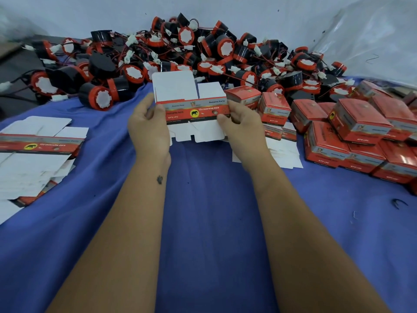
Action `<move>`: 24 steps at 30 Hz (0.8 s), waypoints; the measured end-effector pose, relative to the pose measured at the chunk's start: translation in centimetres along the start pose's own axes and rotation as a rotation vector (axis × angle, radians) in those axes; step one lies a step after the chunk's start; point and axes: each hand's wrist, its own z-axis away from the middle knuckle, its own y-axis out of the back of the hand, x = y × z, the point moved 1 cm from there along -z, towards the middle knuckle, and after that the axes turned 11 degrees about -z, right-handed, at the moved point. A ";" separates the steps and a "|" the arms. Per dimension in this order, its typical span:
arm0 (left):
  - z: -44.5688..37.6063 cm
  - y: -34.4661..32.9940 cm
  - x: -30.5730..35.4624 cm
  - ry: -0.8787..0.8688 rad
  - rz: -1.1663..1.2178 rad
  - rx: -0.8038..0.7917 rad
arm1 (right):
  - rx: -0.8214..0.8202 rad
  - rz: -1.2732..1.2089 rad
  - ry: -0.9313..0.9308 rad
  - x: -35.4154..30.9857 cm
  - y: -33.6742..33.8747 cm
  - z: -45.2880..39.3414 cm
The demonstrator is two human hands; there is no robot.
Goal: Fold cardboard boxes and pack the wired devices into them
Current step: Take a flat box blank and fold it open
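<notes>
Head view, the only one. Both hands are holding one flat box blank (pixel 194 110) up above the blue cloth (pixel 203 211), centre, just in front of the device pile. The left hand (pixel 149 127) is pinching the blank's left end, thumb on the printed face, fingers curled behind. The right hand (pixel 239 123) is gripping the right end the same way, thumb on the lower printed edge. The white top flaps are standing up on the far side and the notched bottom flaps are hanging toward the near side; the blank is looking still flat, not yet squared.

Step in hand, as a judgement: the fold is just starting on this blank. The next move is likely calling for pushing the two ends toward each other to pop it into a sleeve, then tucking the bottom flaps, before any device goes in.

The wired devices (pixel 180 53), black and red with white connectors, are lying heaped along the far side, against a pale wall. Finished boxes (pixel 356 127) are stacking up at right, near to far. More flat blanks (pixel 38 143) are lying in a stack at left, and a few more (pixel 282 152) are sitting just right of the right hand. A crinkled clear plastic sheet (pixel 372 35) is hanging at far right. A small dark clip-like scrap (pixel 398 202) is lying on the cloth at near right; I cannot tell what it is.
</notes>
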 end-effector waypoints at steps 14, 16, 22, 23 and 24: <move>2.4 -2.3 0.4 0.102 0.256 -0.443 | -0.290 -0.029 -0.105 0.2 -1.7 1.2; 2.1 -2.0 0.7 0.051 0.285 -0.408 | -0.309 -0.026 -0.071 0.0 -1.3 1.2; 1.9 -1.8 1.1 0.162 0.448 -0.389 | -0.389 0.143 0.072 0.1 -0.8 1.1; 1.6 -1.7 1.1 0.207 0.475 -0.397 | -0.382 0.171 0.094 0.1 -0.7 1.0; 1.4 -1.8 1.0 0.217 0.465 -0.402 | -0.359 0.184 0.118 0.0 -0.6 1.0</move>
